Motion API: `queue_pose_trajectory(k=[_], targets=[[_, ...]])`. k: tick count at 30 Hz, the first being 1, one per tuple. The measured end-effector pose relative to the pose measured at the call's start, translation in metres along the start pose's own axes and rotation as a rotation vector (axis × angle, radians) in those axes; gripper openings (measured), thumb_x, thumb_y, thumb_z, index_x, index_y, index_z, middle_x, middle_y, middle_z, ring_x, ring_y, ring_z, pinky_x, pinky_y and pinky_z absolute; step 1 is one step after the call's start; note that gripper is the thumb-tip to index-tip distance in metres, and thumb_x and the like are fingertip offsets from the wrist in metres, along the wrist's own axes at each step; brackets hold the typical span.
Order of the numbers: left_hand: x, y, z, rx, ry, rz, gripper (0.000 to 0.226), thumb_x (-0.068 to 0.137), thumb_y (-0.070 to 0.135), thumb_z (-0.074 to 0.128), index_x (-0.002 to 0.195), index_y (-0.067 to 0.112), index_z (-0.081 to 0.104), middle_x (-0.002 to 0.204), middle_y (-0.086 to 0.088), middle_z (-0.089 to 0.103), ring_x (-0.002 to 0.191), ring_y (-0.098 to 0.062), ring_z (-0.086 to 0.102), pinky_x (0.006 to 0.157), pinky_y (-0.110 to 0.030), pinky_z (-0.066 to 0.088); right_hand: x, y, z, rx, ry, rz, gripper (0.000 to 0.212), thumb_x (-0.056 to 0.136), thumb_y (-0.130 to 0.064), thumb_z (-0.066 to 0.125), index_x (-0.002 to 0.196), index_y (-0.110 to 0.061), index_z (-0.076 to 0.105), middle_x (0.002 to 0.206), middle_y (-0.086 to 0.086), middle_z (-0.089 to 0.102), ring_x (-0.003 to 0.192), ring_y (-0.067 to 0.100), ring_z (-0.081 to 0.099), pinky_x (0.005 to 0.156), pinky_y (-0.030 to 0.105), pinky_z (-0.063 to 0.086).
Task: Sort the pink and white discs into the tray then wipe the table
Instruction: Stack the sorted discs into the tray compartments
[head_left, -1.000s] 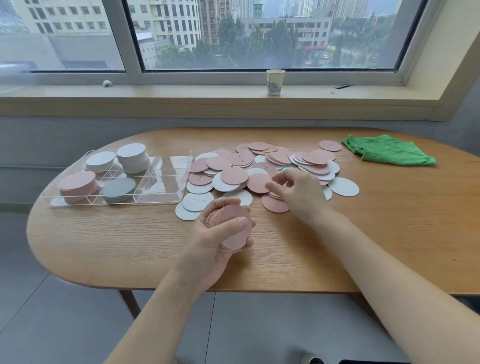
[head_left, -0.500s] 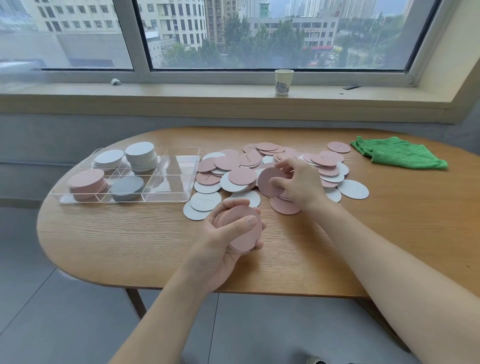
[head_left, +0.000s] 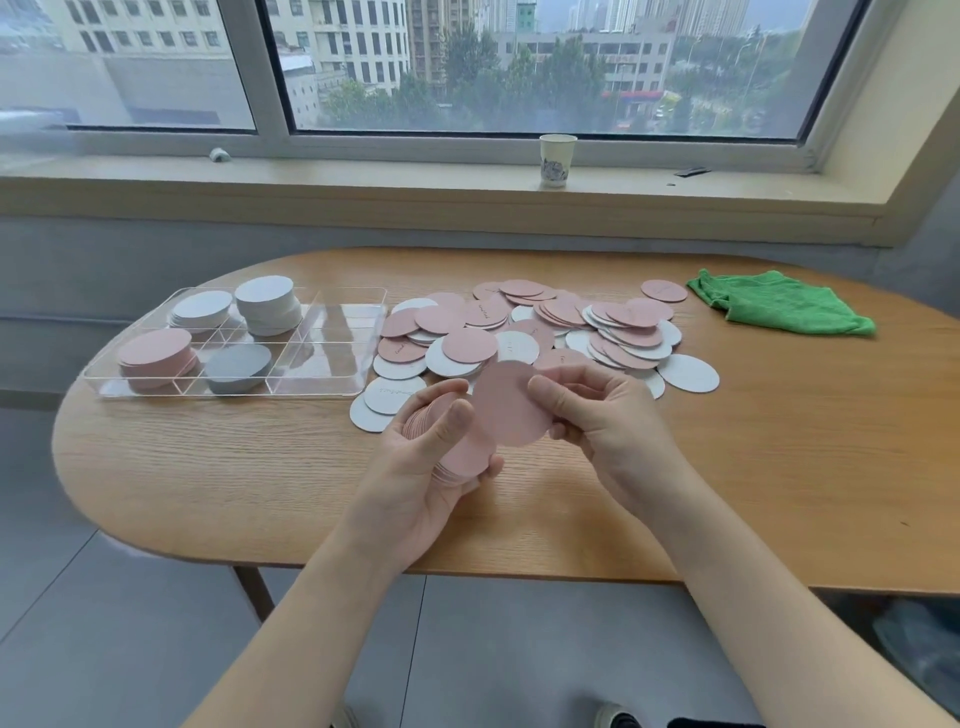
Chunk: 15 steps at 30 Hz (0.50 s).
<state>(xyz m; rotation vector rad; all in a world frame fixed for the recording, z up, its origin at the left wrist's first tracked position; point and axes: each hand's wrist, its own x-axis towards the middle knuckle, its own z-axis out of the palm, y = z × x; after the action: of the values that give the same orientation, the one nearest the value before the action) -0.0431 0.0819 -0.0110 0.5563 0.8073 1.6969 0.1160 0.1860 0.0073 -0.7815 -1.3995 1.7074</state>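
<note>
My left hand (head_left: 415, 467) grips a stack of pink discs (head_left: 462, 457) above the table's near side, thumb across the top. My right hand (head_left: 602, 415) pinches a single pink disc (head_left: 506, 405) and holds it right beside that stack, overlapping its edge. Behind both hands lies a loose pile of pink and white discs (head_left: 545, 332). A clear divided tray (head_left: 332, 387) at the left holds white stacks (head_left: 265, 301) in its far compartments, a pink stack (head_left: 156, 356) and a grey-white stack (head_left: 239, 364) in the near ones. Its right compartments hold nothing.
A crumpled green cloth (head_left: 779, 306) lies at the far right of the oval wooden table (head_left: 779, 467). A paper cup (head_left: 556, 158) stands on the window sill behind. Bare tabletop stretches to the right and in front of the tray.
My right hand lifted one pink disc out of the pile and brought it back toward me, next to the stack in my left hand. The left hand stayed almost still.
</note>
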Motion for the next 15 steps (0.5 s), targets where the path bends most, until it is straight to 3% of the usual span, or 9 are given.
queue_pose_trajectory(k=[4,10,12,15], targets=[[0.0,-0.001,-0.001,0.035,-0.026,-0.006,0.089,0.046,0.04,0.104,0.12,0.017,0.061,0.119,-0.013,0.073,0.097,-0.031,0.073,0.069,-0.041,0.06,-0.004,0.008,0.012,-0.1,-0.019,-0.016,0.028,0.068,-0.023,0.087,0.088,-0.007,0.074,0.075,0.003,0.069,0.06,0.01,0.055,0.057,0.022,0.045],[-0.004,-0.002,0.003,0.051,-0.062,-0.029,0.081,0.046,0.019,0.106,0.115,0.014,0.064,0.108,-0.013,0.073,0.094,-0.033,0.073,0.072,-0.045,0.062,-0.005,0.015,0.022,-0.195,0.012,-0.117,0.021,0.076,-0.011,0.086,0.087,-0.001,0.072,0.071,0.002,0.07,0.063,0.006,0.061,0.06,0.018,0.049],[-0.005,-0.002,0.002,0.057,-0.06,-0.034,0.069,0.058,0.003,0.097,0.118,0.014,0.063,0.108,-0.014,0.072,0.094,-0.034,0.074,0.072,-0.045,0.062,-0.004,0.014,0.023,-0.255,0.006,-0.116,0.021,0.074,-0.016,0.088,0.083,-0.006,0.073,0.077,0.012,0.073,0.069,0.013,0.066,0.068,0.028,0.056],[-0.005,-0.003,0.001,0.064,-0.042,-0.026,0.052,0.074,-0.008,0.074,0.12,0.014,0.064,0.108,-0.018,0.069,0.095,-0.038,0.071,0.067,-0.042,0.059,0.005,0.009,0.013,-0.336,0.009,-0.112,0.019,0.073,-0.022,0.089,0.08,-0.012,0.075,0.081,0.015,0.074,0.07,0.016,0.062,0.073,0.034,0.054]])
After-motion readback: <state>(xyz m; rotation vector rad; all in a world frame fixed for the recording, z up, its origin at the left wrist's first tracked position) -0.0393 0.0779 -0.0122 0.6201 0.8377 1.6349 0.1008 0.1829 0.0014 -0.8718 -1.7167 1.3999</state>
